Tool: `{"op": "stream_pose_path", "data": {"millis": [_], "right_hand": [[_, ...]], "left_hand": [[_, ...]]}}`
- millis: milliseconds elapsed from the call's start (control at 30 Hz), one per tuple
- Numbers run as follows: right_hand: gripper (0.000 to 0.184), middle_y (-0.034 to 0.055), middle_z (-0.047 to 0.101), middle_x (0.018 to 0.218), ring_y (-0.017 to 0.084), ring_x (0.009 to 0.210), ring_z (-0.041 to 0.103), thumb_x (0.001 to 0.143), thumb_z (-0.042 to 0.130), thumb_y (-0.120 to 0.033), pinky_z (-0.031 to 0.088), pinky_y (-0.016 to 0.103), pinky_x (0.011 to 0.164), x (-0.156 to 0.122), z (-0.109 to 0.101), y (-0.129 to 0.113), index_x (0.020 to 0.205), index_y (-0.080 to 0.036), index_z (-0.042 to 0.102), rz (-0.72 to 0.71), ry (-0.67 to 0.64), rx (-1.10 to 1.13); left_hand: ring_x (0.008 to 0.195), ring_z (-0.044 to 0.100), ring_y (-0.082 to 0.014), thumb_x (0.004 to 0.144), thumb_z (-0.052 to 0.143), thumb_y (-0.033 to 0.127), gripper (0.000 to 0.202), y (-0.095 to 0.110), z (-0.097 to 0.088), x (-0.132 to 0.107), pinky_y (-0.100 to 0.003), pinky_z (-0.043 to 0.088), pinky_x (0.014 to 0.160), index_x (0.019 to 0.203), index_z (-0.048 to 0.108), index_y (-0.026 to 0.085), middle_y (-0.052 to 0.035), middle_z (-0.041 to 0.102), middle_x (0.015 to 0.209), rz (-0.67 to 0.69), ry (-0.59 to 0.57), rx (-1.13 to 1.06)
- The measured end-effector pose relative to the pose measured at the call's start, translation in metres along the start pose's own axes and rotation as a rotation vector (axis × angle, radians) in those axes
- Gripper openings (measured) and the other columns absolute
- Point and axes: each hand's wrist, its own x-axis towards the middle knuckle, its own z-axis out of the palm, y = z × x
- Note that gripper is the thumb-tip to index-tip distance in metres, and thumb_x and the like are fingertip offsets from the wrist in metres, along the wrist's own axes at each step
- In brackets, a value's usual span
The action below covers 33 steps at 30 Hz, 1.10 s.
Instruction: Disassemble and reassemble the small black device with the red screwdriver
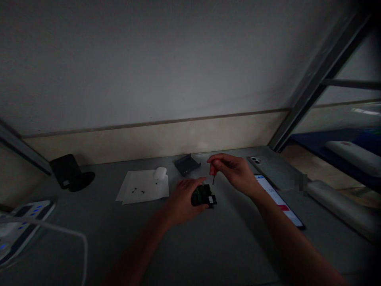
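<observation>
Between the thumb and fingers of my left hand [186,201] is a small dark green circuit board [205,195] with black parts and a white label. My right hand [233,172] pinches a screwdriver [212,171] by its red handle. The thin shaft points down, its tip just above and beside the board's upper right edge; whether it touches cannot be made out. Behind the board lies a dark ribbed plastic cover [186,164]. Several tiny dark screws [143,192] rest on white paper [126,194] to the left, with a small white rounded case [160,173] at its corner.
A phone with a lit screen [281,202] lies right of my right forearm, near a grey slab with camera lenses [274,171]. A black stand [70,174] is at the far left. Closer in are a power strip [28,222] and white cable [65,229]. The wall bounds the grey table [190,250].
</observation>
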Motion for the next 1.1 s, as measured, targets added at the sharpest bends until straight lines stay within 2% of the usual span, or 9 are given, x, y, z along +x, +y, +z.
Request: {"op": "stream_pose_path", "data": {"millis": [100,200,333,433,533,667,867,1000,1100], "right_hand": [[0.037,-0.0001,0.061,0.064,0.015,0.061,0.058,0.099,0.051,-0.048,0.046,0.028,0.062,0.001,-0.004,0.002,0.106,-0.017,0.070,-0.002,0.022,-0.098],[0.040,0.0003,0.061,0.066,0.014,0.059,0.054,0.101,0.046,-0.047,0.042,0.027,0.059,0.001,-0.004,0.004,0.104,-0.016,0.071,0.032,-0.048,-0.228],[0.031,0.0041,0.070,0.084,0.017,0.075,0.061,0.097,0.054,-0.041,0.046,0.028,0.070,0.001,-0.002,0.007,0.098,-0.017,0.074,0.051,-0.224,-0.329],[0.021,0.0002,0.067,0.074,0.015,0.066,0.057,0.091,0.063,-0.036,0.042,0.026,0.061,-0.002,-0.001,0.012,0.099,-0.019,0.074,0.098,-0.376,-0.369],[0.018,-0.0021,0.062,0.066,0.013,0.059,0.052,0.087,0.067,-0.034,0.037,0.024,0.054,-0.004,-0.003,0.017,0.097,-0.020,0.074,0.112,-0.423,-0.400],[0.024,0.0026,0.068,0.080,0.016,0.071,0.059,0.095,0.058,-0.036,0.045,0.027,0.066,-0.001,-0.005,0.016,0.100,-0.018,0.072,0.048,-0.274,-0.332],[0.031,0.0055,0.068,0.084,0.017,0.076,0.062,0.100,0.051,-0.048,0.050,0.031,0.073,0.002,-0.004,-0.001,0.101,-0.019,0.062,-0.032,-0.042,0.046],[0.031,0.0068,0.071,0.087,0.017,0.071,0.063,0.097,0.056,-0.051,0.052,0.033,0.069,0.001,0.001,-0.003,0.097,-0.019,0.059,-0.008,-0.019,0.195],[0.031,0.0062,0.070,0.084,0.016,0.067,0.062,0.096,0.059,-0.049,0.051,0.032,0.065,-0.001,0.008,0.003,0.093,-0.019,0.060,0.022,-0.048,0.208]], "left_hand": [[0.127,0.054,-0.0286,0.076,0.082,0.031,0.079,0.001,0.000,-0.001,-0.047,0.041,0.110,0.145,0.042,0.031,-0.0067,0.061,0.133,-0.002,-0.010,0.000],[0.127,0.054,-0.0277,0.077,0.081,0.030,0.079,0.002,-0.001,-0.001,-0.047,0.041,0.111,0.146,0.041,0.030,-0.0062,0.062,0.132,-0.008,-0.018,-0.006],[0.128,0.054,-0.0291,0.077,0.081,0.034,0.074,0.003,-0.002,0.000,-0.049,0.040,0.111,0.142,0.045,0.029,-0.0074,0.061,0.134,-0.008,-0.035,0.003],[0.126,0.055,-0.0294,0.077,0.081,0.035,0.065,0.002,-0.003,0.000,-0.050,0.040,0.111,0.134,0.052,0.026,-0.0086,0.062,0.133,0.003,-0.054,0.006],[0.125,0.055,-0.0288,0.078,0.079,0.033,0.061,0.001,-0.003,0.000,-0.050,0.041,0.110,0.132,0.053,0.025,-0.0089,0.062,0.132,0.008,-0.050,-0.006],[0.129,0.053,-0.0282,0.076,0.078,0.028,0.064,0.002,-0.004,-0.002,-0.048,0.039,0.112,0.134,0.051,0.026,-0.0087,0.059,0.136,0.018,-0.030,-0.033],[0.126,0.054,-0.0280,0.074,0.079,0.027,0.067,0.005,-0.006,-0.003,-0.048,0.037,0.113,0.134,0.051,0.025,-0.0083,0.061,0.132,0.020,-0.053,-0.055],[0.125,0.054,-0.0270,0.076,0.080,0.031,0.064,0.005,-0.005,-0.002,-0.047,0.038,0.112,0.133,0.052,0.025,-0.0073,0.061,0.131,-0.003,-0.038,-0.063],[0.125,0.054,-0.0270,0.077,0.081,0.030,0.062,0.004,-0.005,-0.001,-0.047,0.038,0.112,0.132,0.052,0.027,-0.0068,0.061,0.131,-0.010,-0.050,-0.075]]}}
